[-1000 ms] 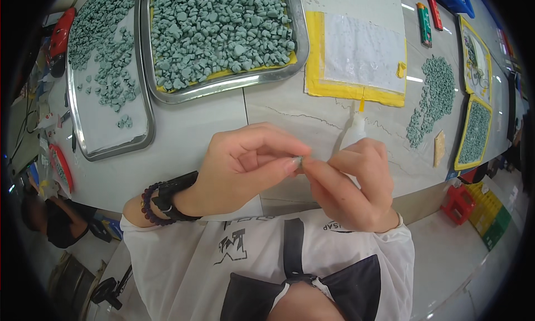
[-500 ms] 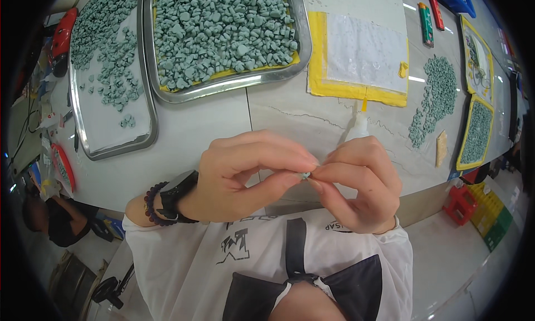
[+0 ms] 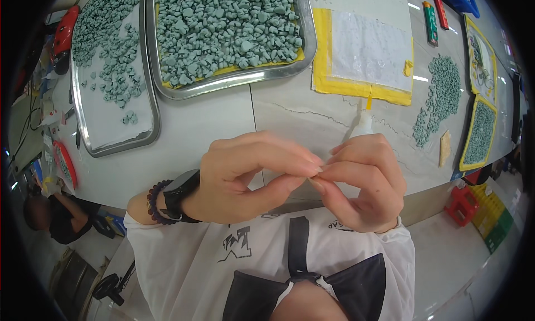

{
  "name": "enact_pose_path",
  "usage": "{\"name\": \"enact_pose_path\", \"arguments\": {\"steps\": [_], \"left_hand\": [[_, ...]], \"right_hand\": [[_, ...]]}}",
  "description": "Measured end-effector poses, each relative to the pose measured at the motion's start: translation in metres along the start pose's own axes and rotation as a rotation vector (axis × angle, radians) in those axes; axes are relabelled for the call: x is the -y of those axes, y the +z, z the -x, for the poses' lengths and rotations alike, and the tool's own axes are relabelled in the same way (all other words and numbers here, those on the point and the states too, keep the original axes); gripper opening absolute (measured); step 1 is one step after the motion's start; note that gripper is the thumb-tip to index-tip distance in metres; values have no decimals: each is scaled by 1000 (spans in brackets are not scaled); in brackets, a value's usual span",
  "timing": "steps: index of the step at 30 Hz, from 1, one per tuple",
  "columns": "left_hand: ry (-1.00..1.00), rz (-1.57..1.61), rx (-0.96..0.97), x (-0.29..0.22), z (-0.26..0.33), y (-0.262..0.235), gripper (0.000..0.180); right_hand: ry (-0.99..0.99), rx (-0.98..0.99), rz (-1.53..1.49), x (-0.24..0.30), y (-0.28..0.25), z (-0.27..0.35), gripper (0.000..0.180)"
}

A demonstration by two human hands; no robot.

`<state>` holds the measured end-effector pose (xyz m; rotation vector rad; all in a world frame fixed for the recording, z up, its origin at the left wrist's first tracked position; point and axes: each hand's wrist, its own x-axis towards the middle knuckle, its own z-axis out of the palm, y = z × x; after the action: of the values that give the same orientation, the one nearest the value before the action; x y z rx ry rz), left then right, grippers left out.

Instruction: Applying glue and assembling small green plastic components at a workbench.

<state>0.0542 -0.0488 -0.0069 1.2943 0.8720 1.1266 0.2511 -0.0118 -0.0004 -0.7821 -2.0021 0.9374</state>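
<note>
Above the table's near edge, my left hand point(image 3: 248, 173) and my right hand point(image 3: 365, 181) meet fingertip to fingertip, each in a pinch of thumb and forefinger. The small grey-green piece that showed between them a moment ago is now almost wholly covered by the fingers. Just behind my right hand is a white squeeze bottle point(image 3: 364, 123) with a yellow tip, partly hidden by the hand. Farther back, a metal-rimmed tray point(image 3: 234, 81) is full of grey-green pieces point(image 3: 223, 31). A second tray point(image 3: 114, 149) at the left holds a looser scatter of them.
A yellow-edged board point(image 3: 351, 92) with a clear sheet lies beyond the bottle. Right of it are a heap of green pieces point(image 3: 440, 92), a tan chip point(image 3: 444, 148), a green lighter-like tube point(image 3: 430, 23) and a yellow-rimmed tray point(image 3: 467, 164). Another person point(image 3: 67, 218) is at the far left.
My fingertips have closed over the small grey-green piece, which showed between them before. The whole view has shifted slightly; both hands stay in nearly the same place.
</note>
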Motion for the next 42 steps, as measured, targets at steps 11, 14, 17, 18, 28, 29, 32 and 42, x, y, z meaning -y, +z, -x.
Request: {"name": "enact_pose_path", "arguments": {"steps": [11, 14, 17, 18, 28, 29, 32, 42], "left_hand": [[-77, 67, -68, -2, 2, 3, 24], [-6, -53, -4, -2, 1, 1, 25], [8, -77, 11, -3, 1, 0, 25], [28, -100, 2, -2, 1, 1, 25], [33, -67, -35, 3, -5, 4, 25], [35, -66, -33, 2, -5, 4, 25], [-38, -74, -18, -2, -2, 3, 27], [18, -29, -30, 3, -1, 4, 27]], "right_hand": [[-33, 3, -5, -2, -3, -1, 27], [-28, 21, -7, -2, -4, 0, 28], [-45, -42, 12, -3, 3, 0, 30], [-53, -73, 21, -3, 5, 0, 31], [6, -39, 37, 0, 0, 2, 31], [10, -58, 21, -1, 1, 1, 31], [25, -77, 6, -1, 2, 2, 32], [27, -80, -4, -1, 3, 2, 30]]}}
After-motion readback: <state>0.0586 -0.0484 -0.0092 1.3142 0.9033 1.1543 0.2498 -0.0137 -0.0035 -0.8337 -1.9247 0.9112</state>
